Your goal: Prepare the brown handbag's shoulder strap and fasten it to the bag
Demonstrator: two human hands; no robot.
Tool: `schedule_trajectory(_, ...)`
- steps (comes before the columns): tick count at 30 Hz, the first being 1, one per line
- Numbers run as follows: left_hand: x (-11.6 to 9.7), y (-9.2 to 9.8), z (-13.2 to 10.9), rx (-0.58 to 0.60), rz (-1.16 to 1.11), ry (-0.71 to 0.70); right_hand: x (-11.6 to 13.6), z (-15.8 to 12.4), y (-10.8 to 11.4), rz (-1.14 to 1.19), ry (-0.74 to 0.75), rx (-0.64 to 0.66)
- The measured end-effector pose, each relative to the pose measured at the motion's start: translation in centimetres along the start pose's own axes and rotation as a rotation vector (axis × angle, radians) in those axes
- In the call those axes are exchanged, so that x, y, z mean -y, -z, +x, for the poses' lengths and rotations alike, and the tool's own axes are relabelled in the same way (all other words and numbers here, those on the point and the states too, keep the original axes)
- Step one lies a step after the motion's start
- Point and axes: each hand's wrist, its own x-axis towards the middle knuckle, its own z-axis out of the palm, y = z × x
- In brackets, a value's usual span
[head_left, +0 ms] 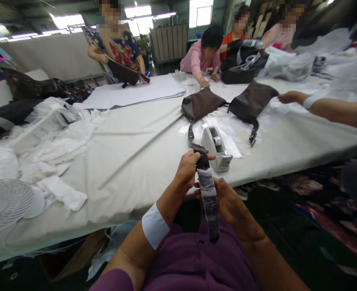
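Note:
A dark bag strap [210, 202] hangs down over the table's front edge, its middle wrapped in thin translucent film. My left hand [189, 167] pinches the strap just above the wrapped part. Lower down, my right hand [227, 198] curls its fingers round the wrapped stretch from the right side. The strap runs up to a dark brown bag [204, 103] lying on the table. Just beyond my hands stands a white tape dispenser [215, 149] with a roll in it. The right fingertips are partly hidden behind the strap.
A second brown bag [252, 101] lies at the right, near a co-worker's hand [290, 97]. White packing sheets [227, 125] are spread under the bags. A small white fan [8, 204] and crumpled wrapping [51, 141] occupy the left. Other people work across the cloth-covered table [136, 149].

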Motion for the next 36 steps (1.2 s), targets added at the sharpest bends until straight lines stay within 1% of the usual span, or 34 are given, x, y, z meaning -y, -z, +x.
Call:
schedule_trajectory(2, 0.2, -0.3, -0.7, 0.046, 0.007, 0.058, 0.8, 1.1, -0.2, -0.089, 0.026, 0.021)
schedule_trajectory(3, 0.3, -0.4, -1.0, 0.049, -0.002, 0.058, 1.0, 1.5, -0.3, -0.156, 0.033, 0.025)
schedule_trajectory(6, 0.5, -0.5, -1.4, 0.016, -0.045, -0.033, 0.5, 1.6, -0.8, -0.283, 0.025, -0.022)
schedule_trajectory(8, 0.7, -0.6, -1.4, 0.007, -0.065, -0.068, -0.2, 1.1, -1.0, -0.279, 0.012, -0.069)
schedule_trajectory(11, 1.1, -1.0, -1.4, 0.004, -0.080, -0.058, -1.1, 0.1, -0.8, -0.279, 0.004, -0.111)
schedule_trajectory(16, 1.1, -1.5, -1.5, -0.005, -0.061, -0.069, -1.6, -0.9, -0.7, -0.332, 0.011, -0.174)
schedule_trajectory(20, 1.1, -1.5, -1.7, 0.002, -0.058, -0.061, -1.9, -1.5, -0.9, -0.339, 0.009, -0.185)
schedule_trajectory(24, 1.4, -1.4, -1.6, -0.031, -0.079, -0.058, -2.7, -2.0, -0.3, -0.354, -0.036, -0.177)
schedule_trajectory(27, 2.1, -1.0, -0.9, -0.053, -0.091, -0.031, -2.6, -1.6, 0.6, -0.385, -0.051, -0.168)
schedule_trajectory(30, 3.0, -0.3, 0.6, -0.053, -0.089, 0.018, -1.5, -0.3, 1.2, -0.402, 0.010, -0.107)
schedule_trajectory(33, 4.0, 0.6, 2.6, -0.038, -0.092, 0.049, -0.3, 2.0, 1.1, -0.256, 0.034, -0.065)
schedule_trajectory(35, 4.2, 1.3, 4.1, -0.041, -0.045, 0.075, 0.1, 3.7, 0.8, -0.151, 0.005, -0.078)
schedule_trajectory(36, 4.1, 1.7, 4.9, -0.067, -0.008, 0.071, 0.2, 4.5, 0.6, -0.109, -0.013, -0.099)
